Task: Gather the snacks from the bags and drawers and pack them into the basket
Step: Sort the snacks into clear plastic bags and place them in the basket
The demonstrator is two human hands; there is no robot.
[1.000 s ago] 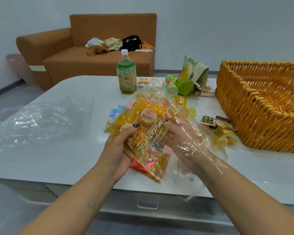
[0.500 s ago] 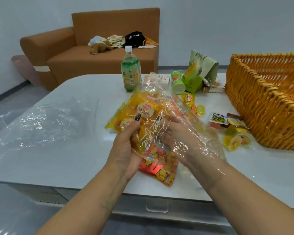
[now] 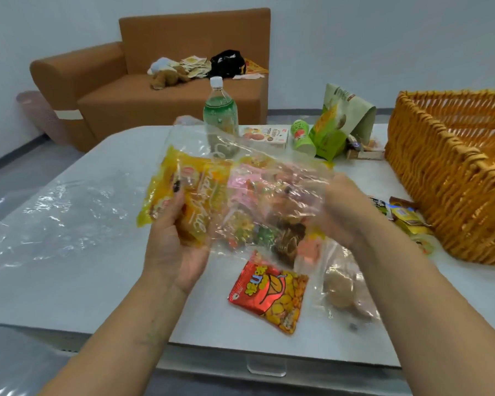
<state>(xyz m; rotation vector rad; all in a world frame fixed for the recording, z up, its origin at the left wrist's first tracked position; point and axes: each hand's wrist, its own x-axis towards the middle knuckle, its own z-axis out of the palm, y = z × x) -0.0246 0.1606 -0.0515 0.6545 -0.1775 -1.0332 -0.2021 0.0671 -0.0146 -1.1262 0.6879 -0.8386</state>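
Observation:
Above the white table (image 3: 103,275) I hold a clear plastic bag (image 3: 257,158) stretched between both hands. My left hand (image 3: 177,238) grips a yellow snack packet (image 3: 169,190) through the bag's left end. My right hand (image 3: 340,212) is wrapped in the bag's film at the right end, fingers curled on it. Small sweets show through the bag's middle. A red and yellow snack packet (image 3: 269,295) lies on the table below the bag. The wicker basket (image 3: 440,178) stands at the right.
A green bottle (image 3: 220,110), a biscuit box (image 3: 266,135), a green cup (image 3: 303,135) and a green pouch (image 3: 340,121) stand at the table's back. Small packets (image 3: 406,218) lie by the basket. Another clear bag (image 3: 55,212) is spread at the left. A clear-wrapped bun (image 3: 343,284) lies near the right forearm. A sofa (image 3: 160,81) is behind.
Both hands have lifted the bag and spread apart, stretching it wide. The red and yellow packet now lies free on the table below it.

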